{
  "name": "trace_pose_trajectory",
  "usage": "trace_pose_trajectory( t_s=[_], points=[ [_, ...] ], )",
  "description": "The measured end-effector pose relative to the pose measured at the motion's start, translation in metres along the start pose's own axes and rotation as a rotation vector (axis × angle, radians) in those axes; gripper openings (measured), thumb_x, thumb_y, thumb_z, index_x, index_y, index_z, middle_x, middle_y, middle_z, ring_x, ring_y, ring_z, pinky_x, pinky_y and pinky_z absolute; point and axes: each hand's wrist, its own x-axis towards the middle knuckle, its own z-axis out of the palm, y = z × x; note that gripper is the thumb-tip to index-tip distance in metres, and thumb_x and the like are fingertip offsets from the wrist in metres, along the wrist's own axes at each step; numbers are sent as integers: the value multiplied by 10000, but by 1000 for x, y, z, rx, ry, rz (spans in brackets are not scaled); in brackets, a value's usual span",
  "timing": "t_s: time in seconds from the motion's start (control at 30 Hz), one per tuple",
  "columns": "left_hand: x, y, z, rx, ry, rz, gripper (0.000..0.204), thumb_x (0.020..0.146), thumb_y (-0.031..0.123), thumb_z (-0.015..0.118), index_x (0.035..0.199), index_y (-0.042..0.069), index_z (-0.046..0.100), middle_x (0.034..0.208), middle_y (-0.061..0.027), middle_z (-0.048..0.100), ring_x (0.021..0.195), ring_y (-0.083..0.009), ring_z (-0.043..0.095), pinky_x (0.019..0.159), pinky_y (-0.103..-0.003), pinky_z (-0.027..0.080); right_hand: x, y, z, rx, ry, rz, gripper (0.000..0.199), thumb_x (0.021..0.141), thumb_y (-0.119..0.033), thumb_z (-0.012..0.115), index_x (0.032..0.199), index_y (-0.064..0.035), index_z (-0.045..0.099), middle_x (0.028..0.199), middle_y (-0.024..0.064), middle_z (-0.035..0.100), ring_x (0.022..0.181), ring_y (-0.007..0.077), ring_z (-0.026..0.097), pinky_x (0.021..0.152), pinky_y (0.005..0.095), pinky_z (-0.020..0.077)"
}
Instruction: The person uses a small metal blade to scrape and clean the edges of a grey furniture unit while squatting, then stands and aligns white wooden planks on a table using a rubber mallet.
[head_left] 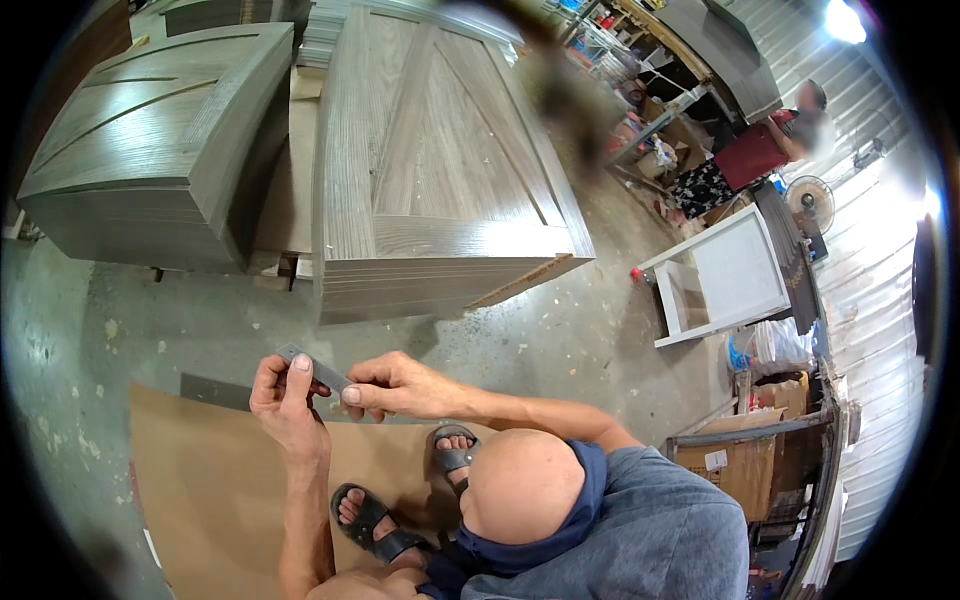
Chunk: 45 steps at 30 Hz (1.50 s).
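Note:
A small flat grey strip (325,374) is held between my two hands, over the cardboard sheet (230,470) on the floor. My left hand (287,400) pinches its far left end, with the thumb on top and the fingers beneath. At the near right end, my right hand (400,388) grips the strip between thumb and curled fingers. What the strip is made of cannot be made out. Just beyond my hands stands a tall stack of grey wood-grain panels (440,235), with raised framing and diagonal trim on the top one.
Another stack of similar panels (150,130) stands at the far left. To the right are a white open cabinet frame (725,275), a fan (808,203) and cardboard boxes (735,460). A person (750,155) in a red top stands at a cluttered bench, far right.

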Motion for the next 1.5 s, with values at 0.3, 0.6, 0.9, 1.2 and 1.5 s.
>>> trace_pose_trajectory(
  t_s=[0.3,0.6,0.9,1.2,1.5],
  points=[
    [2,2,14,122,40,170,137,926,111,676,937,-14,622,766,42,565,652,-22,468,549,-201,382,18,-20,3,14,1,183,335,975,-316,594,921,2,685,709,57,657,639,110,606,563,264,494],
    [35,18,16,132,56,139,179,949,163,646,919,-13,652,664,59,522,556,-12,413,482,-200,327,41,-139,-71,-798,384,-460,250,935,-236,631,1019,-11,700,809,105,698,719,164,652,658,339,521],
    [61,25,56,127,-43,281,184,962,172,622,968,-8,657,738,56,555,648,-10,430,552,-187,343,140,-119,-121,-1321,295,-804,206,917,-201,633,1024,-42,709,849,97,658,998,298,527,850,404,465],
    [77,10,67,194,-34,385,159,945,129,622,895,-22,622,648,35,521,579,-25,416,501,-223,338,142,-120,-113,-1308,283,-794,175,919,-177,618,981,-45,716,833,78,656,981,296,528,860,402,454],
    [67,2,66,117,9,327,171,935,145,629,893,-20,635,638,26,511,585,-34,419,511,-232,356,139,-117,-113,-1297,330,-776,179,920,-190,619,988,-61,722,851,65,670,988,283,526,861,395,460]
  ],
)
